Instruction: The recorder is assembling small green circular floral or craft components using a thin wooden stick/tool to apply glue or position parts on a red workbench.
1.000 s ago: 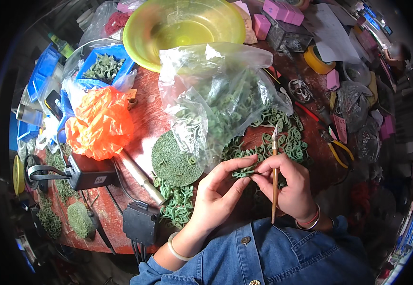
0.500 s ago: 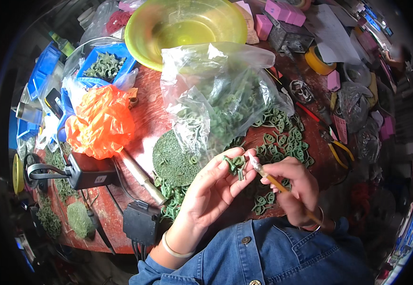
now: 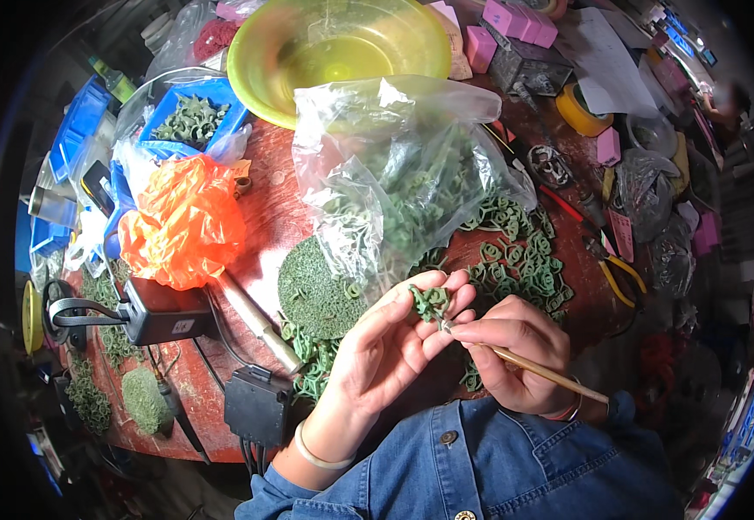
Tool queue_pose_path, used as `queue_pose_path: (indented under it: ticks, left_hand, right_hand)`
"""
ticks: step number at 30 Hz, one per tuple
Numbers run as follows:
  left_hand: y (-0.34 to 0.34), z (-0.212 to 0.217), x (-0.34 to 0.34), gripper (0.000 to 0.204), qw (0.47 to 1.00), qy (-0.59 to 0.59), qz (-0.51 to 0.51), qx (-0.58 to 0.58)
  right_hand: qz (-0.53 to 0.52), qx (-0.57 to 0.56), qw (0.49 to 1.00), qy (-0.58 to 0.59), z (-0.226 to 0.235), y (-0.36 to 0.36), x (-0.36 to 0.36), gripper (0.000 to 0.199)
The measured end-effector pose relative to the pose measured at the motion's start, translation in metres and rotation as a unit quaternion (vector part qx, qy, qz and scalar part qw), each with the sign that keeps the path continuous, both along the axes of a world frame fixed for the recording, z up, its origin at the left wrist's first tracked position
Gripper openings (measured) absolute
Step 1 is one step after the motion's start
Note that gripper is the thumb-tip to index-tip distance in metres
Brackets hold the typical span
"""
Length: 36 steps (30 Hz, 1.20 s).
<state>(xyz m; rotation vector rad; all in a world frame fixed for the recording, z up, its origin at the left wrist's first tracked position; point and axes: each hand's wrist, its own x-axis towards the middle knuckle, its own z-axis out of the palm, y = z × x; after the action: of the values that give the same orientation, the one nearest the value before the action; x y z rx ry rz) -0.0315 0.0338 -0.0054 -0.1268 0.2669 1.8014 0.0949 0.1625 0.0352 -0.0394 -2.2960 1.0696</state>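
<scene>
My left hand, palm up, holds a small green looped piece between curved fingers. My right hand grips a slim wooden-handled tool, its working end at the lower edge of the green piece. The exact shape of that tip is too small to make out. Beyond my hands, a clear plastic bag full of similar green pieces lies on the red table. Loose green looped pieces spread to its right. A round green textured disc sits left of my fingers.
A yellow basin stands at the back. An orange plastic bag, a black box and a metal rod lie to the left. Blue bins are behind them. Yellow-handled pliers rest on the right.
The tool has swung flatter in my right hand, and its tip has moved down and left along the green piece. My left fingers have opened slightly and the piece has turned.
</scene>
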Motion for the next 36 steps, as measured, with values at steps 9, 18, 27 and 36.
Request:
queue_pose_path:
  ticks: [9,18,27,36]
  left_hand:
    - [-0.001,-0.001,0.001,0.039,0.999,0.035,-0.001,-0.002]
    - [-0.002,-0.001,0.002,0.038,0.999,0.040,-0.004,0.001]
    - [0.001,-0.002,0.001,0.038,0.999,0.032,0.002,0.000]
    - [0.000,-0.001,0.000,0.037,0.997,-0.069,0.017,-0.005]
  right_hand:
    - [0.000,0.011,1.000,0.001,-0.001,0.001,0.000,0.019]
    - [0.028,-0.110,0.993,-0.025,0.003,0.003,0.002,0.016]
    - [0.026,-0.098,0.995,-0.007,0.002,0.003,0.003,0.015]
    - [0.033,-0.007,0.999,0.020,-0.002,0.001,0.000,0.016]
